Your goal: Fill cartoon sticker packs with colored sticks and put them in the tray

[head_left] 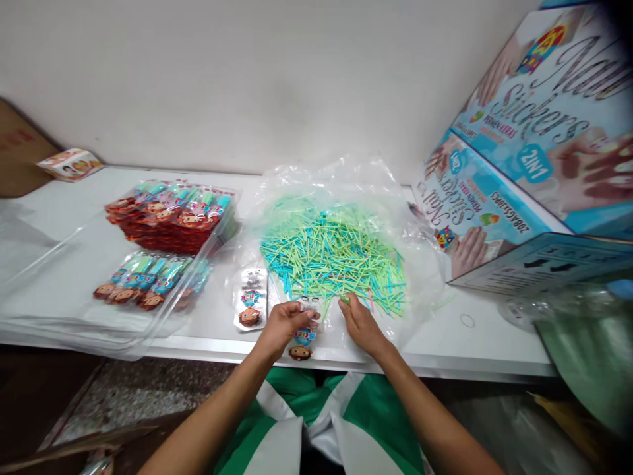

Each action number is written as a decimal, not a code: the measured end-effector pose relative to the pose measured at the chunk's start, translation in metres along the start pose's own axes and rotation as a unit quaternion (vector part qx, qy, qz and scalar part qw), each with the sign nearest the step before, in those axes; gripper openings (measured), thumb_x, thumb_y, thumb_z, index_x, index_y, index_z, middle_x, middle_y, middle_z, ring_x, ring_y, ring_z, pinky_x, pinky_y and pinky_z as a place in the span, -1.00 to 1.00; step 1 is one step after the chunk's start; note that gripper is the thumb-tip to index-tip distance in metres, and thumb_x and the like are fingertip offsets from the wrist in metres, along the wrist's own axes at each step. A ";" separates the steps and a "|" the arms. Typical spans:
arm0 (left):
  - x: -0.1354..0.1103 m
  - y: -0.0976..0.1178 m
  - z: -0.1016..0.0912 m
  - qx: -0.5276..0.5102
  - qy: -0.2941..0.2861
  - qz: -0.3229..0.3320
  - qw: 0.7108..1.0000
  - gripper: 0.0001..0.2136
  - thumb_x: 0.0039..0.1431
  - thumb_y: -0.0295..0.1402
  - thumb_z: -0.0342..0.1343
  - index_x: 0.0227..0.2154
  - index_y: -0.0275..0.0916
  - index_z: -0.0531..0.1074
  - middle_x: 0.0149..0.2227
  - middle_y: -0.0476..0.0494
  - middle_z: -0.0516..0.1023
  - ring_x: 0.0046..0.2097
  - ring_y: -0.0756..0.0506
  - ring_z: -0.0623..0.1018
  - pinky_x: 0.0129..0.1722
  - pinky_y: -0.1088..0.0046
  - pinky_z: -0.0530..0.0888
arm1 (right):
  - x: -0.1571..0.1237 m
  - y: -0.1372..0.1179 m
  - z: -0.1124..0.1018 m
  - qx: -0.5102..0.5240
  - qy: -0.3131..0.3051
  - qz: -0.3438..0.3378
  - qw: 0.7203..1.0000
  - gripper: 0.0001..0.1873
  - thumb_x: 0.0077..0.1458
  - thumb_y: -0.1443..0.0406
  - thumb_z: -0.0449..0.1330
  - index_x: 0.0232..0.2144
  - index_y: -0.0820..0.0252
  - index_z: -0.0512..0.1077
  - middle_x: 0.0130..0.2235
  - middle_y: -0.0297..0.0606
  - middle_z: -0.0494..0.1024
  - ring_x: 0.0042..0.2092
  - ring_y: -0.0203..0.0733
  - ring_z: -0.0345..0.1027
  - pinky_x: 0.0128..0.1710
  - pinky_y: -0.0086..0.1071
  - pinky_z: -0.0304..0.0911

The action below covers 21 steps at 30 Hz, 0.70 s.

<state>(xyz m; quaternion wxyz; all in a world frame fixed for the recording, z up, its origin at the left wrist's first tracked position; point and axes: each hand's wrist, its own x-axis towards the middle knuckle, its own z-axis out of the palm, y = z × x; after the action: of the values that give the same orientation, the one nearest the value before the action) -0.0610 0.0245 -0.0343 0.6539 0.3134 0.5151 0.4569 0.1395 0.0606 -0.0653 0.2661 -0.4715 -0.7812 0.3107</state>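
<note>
My left hand [287, 324] pinches the upper part of a small printed clear pouch [301, 343], which hangs below the fingers and shows a cartoon head. To its right, my right hand [363, 323] is closed, with a bit of green stick at its fingertips; how many sticks it holds I cannot tell. Just beyond both hands lies a heap of thin green and blue plastic sticks [331, 254] on a crumpled clear plastic bag [346, 181]. A stack of flat printed pouches [251, 300] rests on the table left of my left hand.
At the left, a clear plastic tray [171, 307] holds piled filled pouches [163, 221] with red undersides. Blue Nail Stickers cartons [494, 204] stand at the right. A rubber band [467, 320] lies on the white table [435, 353]. A brown box [20, 152] is far left.
</note>
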 end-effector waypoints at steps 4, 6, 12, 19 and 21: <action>0.003 0.000 0.013 0.119 0.113 0.113 0.980 -0.80 -0.07 -0.22 0.20 -0.52 -0.28 0.46 -0.46 -0.11 0.56 -0.36 -0.08 0.53 -0.39 0.49 0.41 | 0.001 -0.016 -0.003 -0.138 -0.052 -0.080 0.986 -0.83 0.25 0.28 -0.17 -0.21 0.18 0.18 -0.28 -0.17 0.38 -0.25 -0.15 0.29 -0.29 -0.34 0.16; 0.003 0.000 0.020 0.181 0.125 0.167 0.961 -0.81 0.00 -0.22 0.14 -0.45 -0.25 0.50 -0.42 -0.09 0.56 -0.31 -0.09 0.52 -0.39 0.50 0.40 | 0.000 -0.024 -0.001 -0.200 -0.076 -0.096 0.972 -0.80 0.26 0.27 -0.19 -0.22 0.19 0.20 -0.27 -0.15 0.39 -0.24 -0.12 0.29 -0.30 -0.34 0.14; 0.010 0.003 0.013 0.121 0.126 0.134 0.975 -0.79 -0.05 -0.21 0.17 -0.49 -0.28 0.47 -0.46 -0.10 0.55 -0.39 -0.07 0.53 -0.41 0.48 0.42 | -0.001 -0.019 0.001 -0.227 -0.112 0.042 0.967 -0.76 0.27 0.23 -0.21 -0.22 0.22 0.19 -0.30 -0.14 0.46 -0.32 -0.15 0.37 -0.41 -0.39 0.07; 0.012 0.008 -0.006 0.052 0.124 0.067 0.989 -0.74 -0.18 -0.20 0.27 -0.57 -0.32 0.44 -0.43 -0.18 0.58 -0.39 -0.09 0.54 -0.34 0.43 0.43 | 0.023 -0.006 0.022 -0.252 -0.114 0.182 0.943 -0.60 0.21 0.09 -0.13 -0.20 0.32 0.28 -0.32 0.05 0.52 -0.26 0.02 0.42 -0.37 -0.31 0.10; 0.008 0.007 -0.004 0.058 0.115 0.060 0.990 -0.73 -0.17 -0.19 0.27 -0.54 -0.33 0.47 -0.43 -0.19 0.58 -0.40 -0.10 0.54 -0.36 0.44 0.43 | 0.029 -0.006 0.026 -0.254 -0.116 0.197 0.940 -0.66 0.18 0.16 -0.06 -0.20 0.35 0.31 -0.30 0.09 0.52 -0.25 0.03 0.42 -0.35 -0.30 0.12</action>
<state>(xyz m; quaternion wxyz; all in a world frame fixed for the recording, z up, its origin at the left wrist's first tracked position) -0.0665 0.0348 -0.0322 0.5429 0.3263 0.5926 0.4975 0.1059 0.0783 -0.0751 -0.0217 -0.6285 -0.7513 0.2002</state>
